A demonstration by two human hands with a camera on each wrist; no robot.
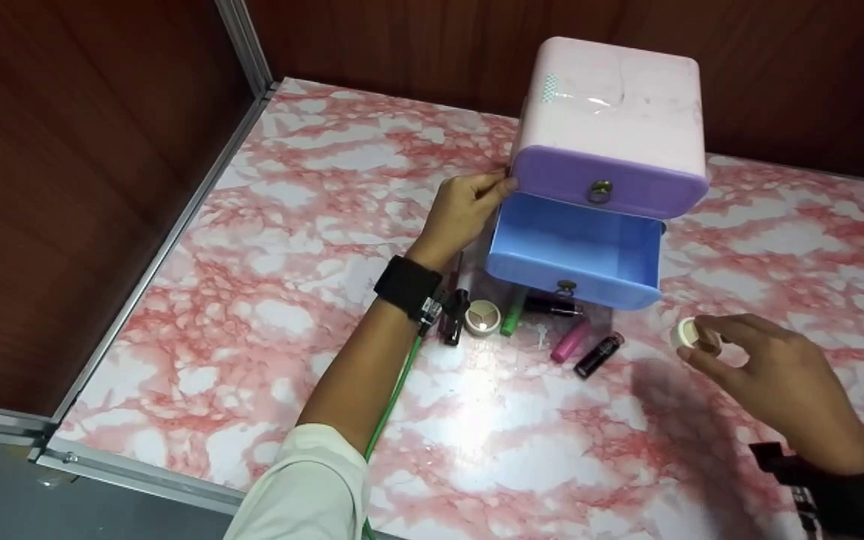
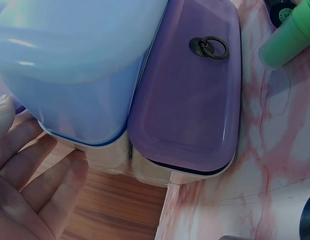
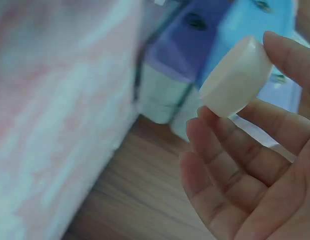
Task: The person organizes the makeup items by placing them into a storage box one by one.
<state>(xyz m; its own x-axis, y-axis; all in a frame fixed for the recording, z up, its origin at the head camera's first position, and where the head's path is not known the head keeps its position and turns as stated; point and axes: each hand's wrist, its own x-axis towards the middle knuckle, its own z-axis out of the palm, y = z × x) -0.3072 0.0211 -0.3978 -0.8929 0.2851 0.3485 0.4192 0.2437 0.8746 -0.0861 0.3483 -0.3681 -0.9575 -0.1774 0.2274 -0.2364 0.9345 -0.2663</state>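
Observation:
My left hand (image 1: 463, 214) rests against the left side of a small drawer cabinet (image 1: 619, 112), thumb at the front corner by the purple top drawer (image 1: 559, 176). In the left wrist view its fingers (image 2: 42, 187) lie nearly straight along the cabinet's side. Below, the blue drawer (image 1: 574, 276) is pulled out, its visible inside bare. Out to the right, my right hand (image 1: 792, 371) pinches a small round makeup palette (image 1: 694, 337) between thumb and fingers, above the table. The right wrist view shows the palette's pale underside (image 3: 240, 80) tilted.
In front of the cabinet lie another round palette (image 1: 483, 318), a green tube (image 1: 511, 319), a pink tube (image 1: 570, 341) and several black cosmetic tubes (image 1: 599, 355). A lower purple drawer (image 2: 190, 100) is closed. A green cable (image 1: 394, 401) runs along the left forearm.

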